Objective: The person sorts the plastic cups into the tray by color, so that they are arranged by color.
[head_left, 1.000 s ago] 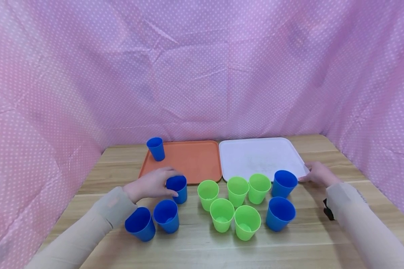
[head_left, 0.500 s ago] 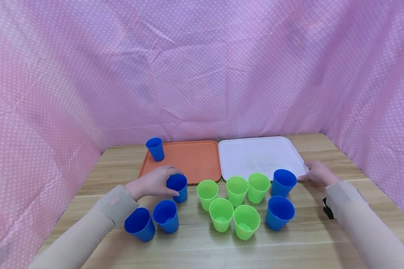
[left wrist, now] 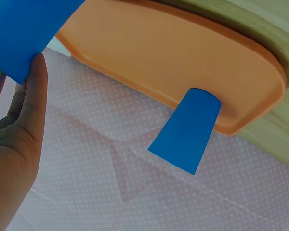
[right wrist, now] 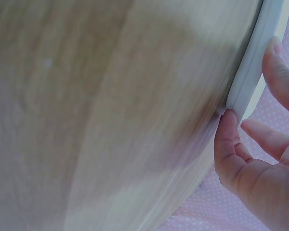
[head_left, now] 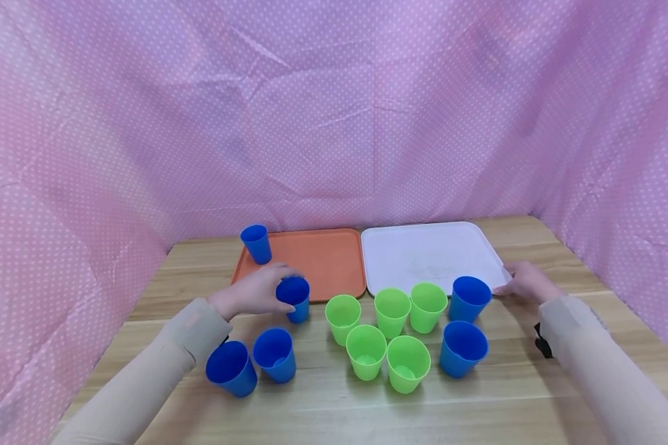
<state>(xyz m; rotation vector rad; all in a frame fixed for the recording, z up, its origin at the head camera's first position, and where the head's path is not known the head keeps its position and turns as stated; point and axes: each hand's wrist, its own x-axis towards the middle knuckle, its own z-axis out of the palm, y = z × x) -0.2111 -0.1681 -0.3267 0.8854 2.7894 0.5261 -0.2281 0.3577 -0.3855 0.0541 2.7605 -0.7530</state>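
My left hand [head_left: 258,292] holds a blue cup [head_left: 299,308] by its sides near its rim, at the front edge of the orange tray [head_left: 322,259]. In the left wrist view the fingers lie along this blue cup [left wrist: 26,33]. Another blue cup [head_left: 257,245] stands on the tray's far left corner. My right hand [head_left: 528,282] grips the near right corner of the white tray [head_left: 428,247]. The right wrist view has thumb and fingers on either side of the white tray's corner [right wrist: 245,86].
Two blue cups [head_left: 278,357] stand at the front left. Several green cups [head_left: 367,353] cluster in the middle of the wooden table [head_left: 334,414]. To their right are two more blue cups [head_left: 463,350]. A pink dotted cloth [head_left: 334,123] hangs around the back and sides.
My left hand has moved the blue cup slightly up and away, toward the orange tray. The right hand stays at the white tray's corner.
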